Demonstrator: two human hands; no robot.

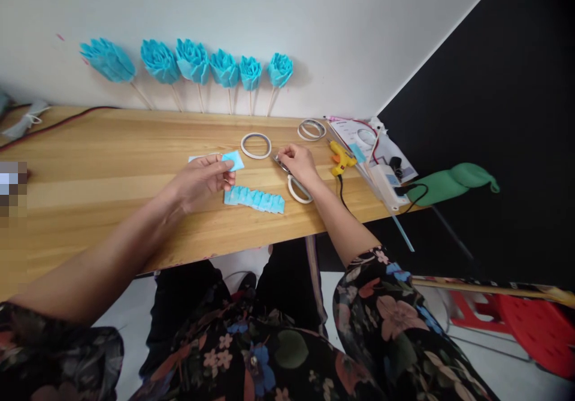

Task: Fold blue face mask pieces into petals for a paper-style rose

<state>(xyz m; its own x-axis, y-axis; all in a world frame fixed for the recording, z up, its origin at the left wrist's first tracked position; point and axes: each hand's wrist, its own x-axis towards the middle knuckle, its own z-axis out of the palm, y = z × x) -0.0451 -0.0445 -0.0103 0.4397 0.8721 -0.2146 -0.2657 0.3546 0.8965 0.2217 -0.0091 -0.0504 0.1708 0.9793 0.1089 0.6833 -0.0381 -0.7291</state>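
My left hand (204, 179) pinches a small light-blue paper piece (234, 160) above the wooden table (103, 173). Just below it lies a row of folded blue paper petals (254, 199). My right hand (299, 165) rests on a pair of white-handled scissors (294, 185), fingers closed over the blades; the handles stick out toward me. A white tape ring (256, 145) lies between the two hands, a little farther back.
Several blue paper flowers on sticks (193, 62) lean on the wall. A second tape ring (311, 129), a yellow glue gun (341, 159), papers and a white box (389, 185) crowd the table's right end. A green object (449, 184) overhangs the edge. Red stool (534, 323) at lower right.
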